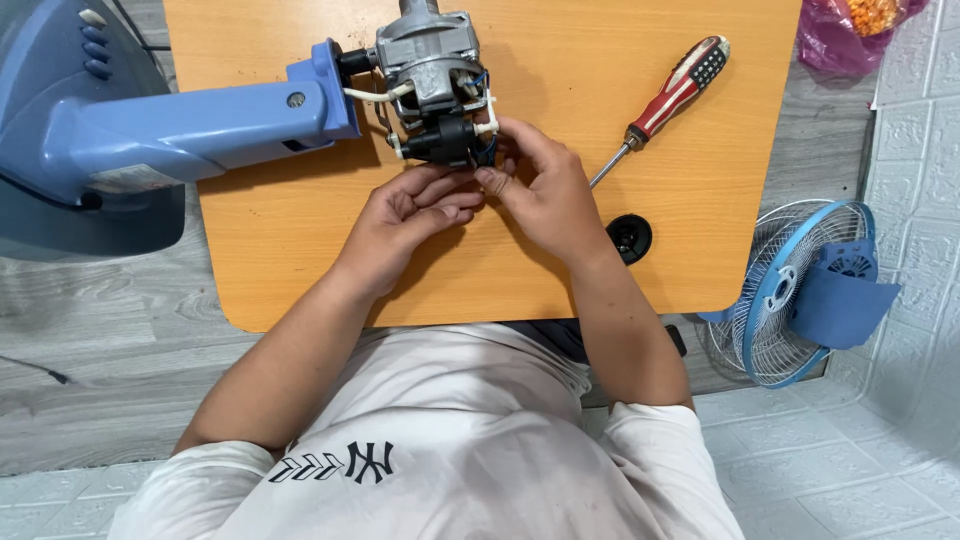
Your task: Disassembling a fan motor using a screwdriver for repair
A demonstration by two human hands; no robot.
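— Black plastic, is that what the fingers are on?

— Yes. The right hand [545, 195] has its fingertips curled onto the black part [447, 140] at the near end of the grey metal fan motor [432, 60], pinching at its right edge where some thin wires come out. The left hand [405, 215] sits just beside and below, fingers bent inward and touching the same black part from underneath; whether it truly grips anything there I cannot tell, since the right hand covers that spot.

— And the motor itself?

— It lies on the orange wooden table [250, 240], near the far edge, joined to the blue fan neck [200, 120] that runs left to the blue fan base [60, 110] hanging off the table's corner.

— What else is about?

— A screwdriver with a red and black handle [672, 92] lies to the right of the hands, tip pointing toward them. A small black round knob [629, 238] rests near the right wrist. On the floor to the right stands a fan guard with a blue rim [790, 290], and a pink bag [850, 35] shows at the top corner.
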